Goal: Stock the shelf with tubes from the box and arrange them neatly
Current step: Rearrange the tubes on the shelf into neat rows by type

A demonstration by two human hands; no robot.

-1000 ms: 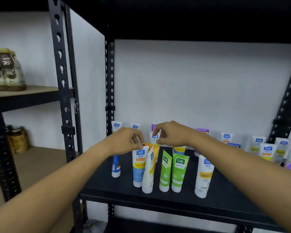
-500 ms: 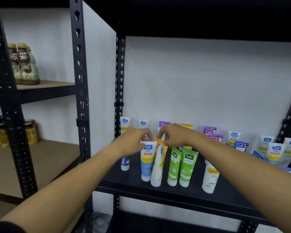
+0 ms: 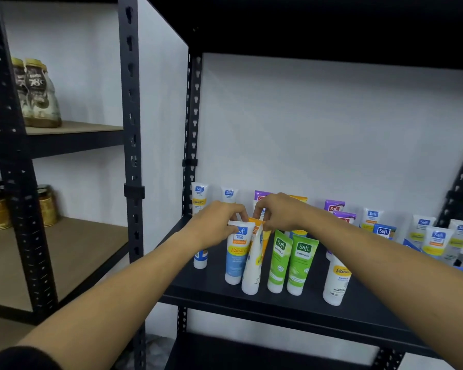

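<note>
Several Safi tubes stand cap-down on the black shelf (image 3: 278,303). My left hand (image 3: 219,222) grips the top of a blue-and-white tube (image 3: 235,259). My right hand (image 3: 278,212) pinches the top of an orange tube (image 3: 265,244) just behind a leaning white tube (image 3: 253,271). Two green Naturals tubes (image 3: 292,260) stand right of these, and a white Vitamin tube (image 3: 337,281) stands under my right forearm. More white, blue and purple tubes line the back wall (image 3: 334,206). The box is not in view.
Tubes crowd the shelf's right side (image 3: 436,239), some lying loose. A black upright post (image 3: 131,156) stands left of the shelf. The neighbouring rack holds brown bottles (image 3: 38,92) above and gold-lidded jars (image 3: 46,206) below.
The camera has drifted, shifting the whole scene rightward in the view. Both hands have stayed on the tops of the middle tubes, with fingers working closer together.
</note>
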